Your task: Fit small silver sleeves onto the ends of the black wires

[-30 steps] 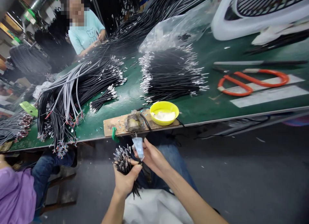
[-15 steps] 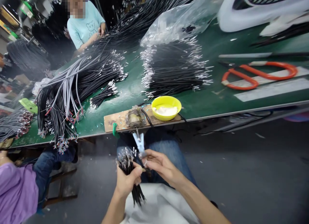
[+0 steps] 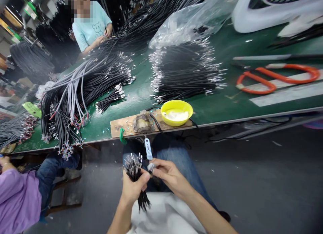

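A bundle of short black cables (image 3: 136,175) with silvery, stripped ends is wrapped in my left hand (image 3: 133,187), over my lap. Close on its right, my right hand (image 3: 168,173) pinches a small whitish tuft (image 3: 151,167) between thumb and fingertips; what it is exactly I cannot make out. Just above those fingertips a light-blue clip-like piece (image 3: 148,149) hangs from a brown, crusted round device (image 3: 143,123). That device sits on a wooden board (image 3: 118,127) at the table's edge. On the board's right end stands a yellow bowl (image 3: 176,112) with white material in it.
Neatly stacked black cables (image 3: 186,69) lie on the green table (image 3: 217,106). Grey and black cable bundles (image 3: 75,86) hang over its edge at left. Orange-handled scissors (image 3: 257,82) rest at right. A co-worker (image 3: 92,25) is across the table; a purple-sleeved person (image 3: 20,197) sits at left.
The light-blue piece has turned from a splayed to a narrow, upright look. My right fingertips now show the whitish tuft. My left hand still holds the cables; the view has shifted slightly.
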`<control>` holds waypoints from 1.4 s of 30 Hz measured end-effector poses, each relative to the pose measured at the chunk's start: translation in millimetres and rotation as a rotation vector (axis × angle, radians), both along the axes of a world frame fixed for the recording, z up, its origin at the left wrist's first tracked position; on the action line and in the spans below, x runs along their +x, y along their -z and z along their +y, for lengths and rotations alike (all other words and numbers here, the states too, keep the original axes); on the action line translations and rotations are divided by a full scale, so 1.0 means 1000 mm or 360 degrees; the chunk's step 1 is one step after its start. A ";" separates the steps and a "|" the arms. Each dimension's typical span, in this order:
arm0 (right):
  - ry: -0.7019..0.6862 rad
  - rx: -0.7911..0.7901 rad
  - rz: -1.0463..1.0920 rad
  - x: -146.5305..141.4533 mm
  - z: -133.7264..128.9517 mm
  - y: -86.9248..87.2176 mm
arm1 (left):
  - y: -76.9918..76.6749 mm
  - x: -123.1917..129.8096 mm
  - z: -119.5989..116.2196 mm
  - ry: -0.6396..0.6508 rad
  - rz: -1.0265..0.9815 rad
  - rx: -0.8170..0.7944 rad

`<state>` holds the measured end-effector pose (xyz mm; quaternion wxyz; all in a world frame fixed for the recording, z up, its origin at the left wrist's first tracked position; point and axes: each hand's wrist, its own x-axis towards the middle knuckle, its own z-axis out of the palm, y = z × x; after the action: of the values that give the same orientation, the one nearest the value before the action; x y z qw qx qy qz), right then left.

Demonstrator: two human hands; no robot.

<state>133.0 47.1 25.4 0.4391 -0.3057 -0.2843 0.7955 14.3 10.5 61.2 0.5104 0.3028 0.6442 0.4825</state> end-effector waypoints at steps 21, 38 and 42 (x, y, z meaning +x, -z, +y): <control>-0.0181 -0.0265 0.0007 -0.002 0.004 -0.002 | -0.011 -0.002 0.002 0.0103 0.0305 0.0079; -0.0060 -0.0037 -0.0275 -0.001 0.001 -0.004 | -0.021 0.001 -0.003 0.0135 0.0359 -0.0011; 0.0076 0.0079 -0.0358 -0.001 0.000 -0.002 | -0.013 0.004 -0.005 -0.0018 0.0268 -0.0048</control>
<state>131.6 46.7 27.6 0.4306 -0.3887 -0.3440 0.7383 18.2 5.9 73.9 0.4562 0.3310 0.6936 0.4485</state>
